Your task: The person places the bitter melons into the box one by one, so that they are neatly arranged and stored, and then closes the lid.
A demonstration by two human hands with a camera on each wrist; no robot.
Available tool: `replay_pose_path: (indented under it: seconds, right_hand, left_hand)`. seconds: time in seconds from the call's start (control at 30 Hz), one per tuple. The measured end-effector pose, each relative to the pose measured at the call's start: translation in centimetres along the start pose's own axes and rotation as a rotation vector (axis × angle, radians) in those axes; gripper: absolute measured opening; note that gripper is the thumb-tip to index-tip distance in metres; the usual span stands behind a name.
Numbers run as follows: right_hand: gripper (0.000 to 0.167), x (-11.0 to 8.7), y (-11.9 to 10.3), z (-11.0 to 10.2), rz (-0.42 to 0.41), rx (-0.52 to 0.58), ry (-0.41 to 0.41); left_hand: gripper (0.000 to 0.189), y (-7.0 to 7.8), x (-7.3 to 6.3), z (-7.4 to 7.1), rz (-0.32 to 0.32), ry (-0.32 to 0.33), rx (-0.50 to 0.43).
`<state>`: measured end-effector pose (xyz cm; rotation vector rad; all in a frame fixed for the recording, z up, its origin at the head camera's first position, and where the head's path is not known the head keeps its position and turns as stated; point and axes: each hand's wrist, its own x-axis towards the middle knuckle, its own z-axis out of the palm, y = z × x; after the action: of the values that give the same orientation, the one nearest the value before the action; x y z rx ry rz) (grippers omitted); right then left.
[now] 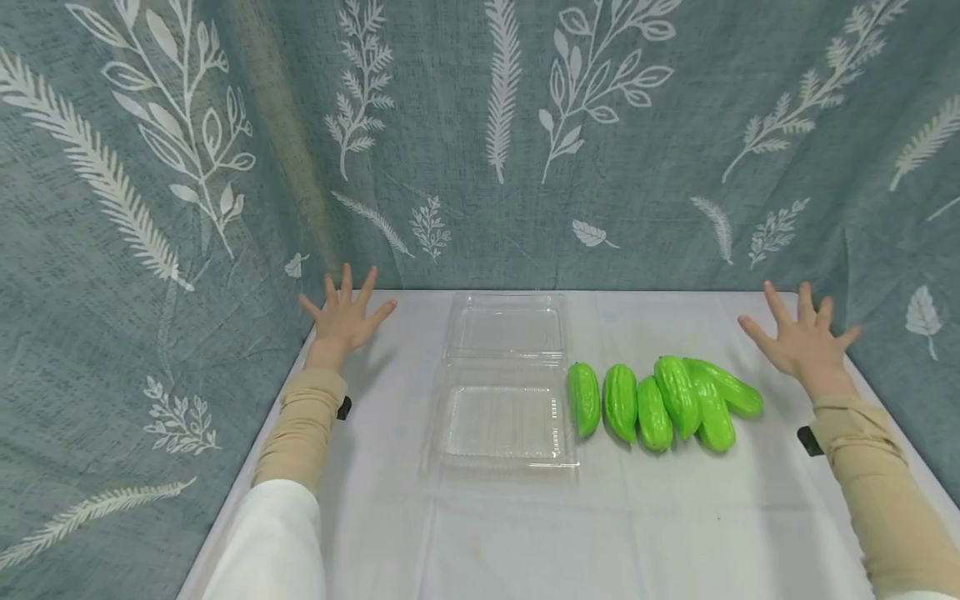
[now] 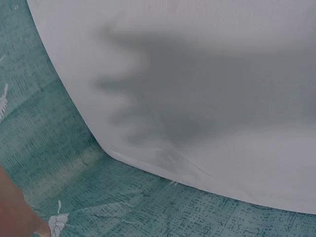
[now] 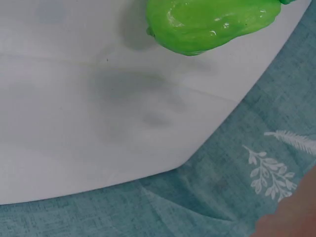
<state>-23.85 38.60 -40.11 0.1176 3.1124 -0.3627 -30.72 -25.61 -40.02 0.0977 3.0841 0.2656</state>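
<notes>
My left hand is spread wide above the table's far left corner, holding nothing. Over the far right side, my right hand is likewise spread with straight fingers and holds nothing. Between the hands lies a clear plastic clamshell box, its lid folded back away from me. Several bright green bumpy vegetables, like small cucumbers or bitter gourds, sit in a row right of the box. The rightmost green vegetable lies slanted, nearest my right hand. One green vegetable also shows in the right wrist view.
A white cloth covers the table. Blue-green curtains with white leaf prints hang along its back and both sides. In the left wrist view, a hand's shadow falls on the white cloth.
</notes>
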Motion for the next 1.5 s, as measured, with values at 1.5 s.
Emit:
replay_pose_path:
  seconds: [1.5]
  right_hand:
    - [0.075,-3.3,-0.6,2.2,-0.145,0.094,-0.065]
  left_hand:
    - [0.069,4.3,-2.8,3.6,0.264,-0.119,-0.425]
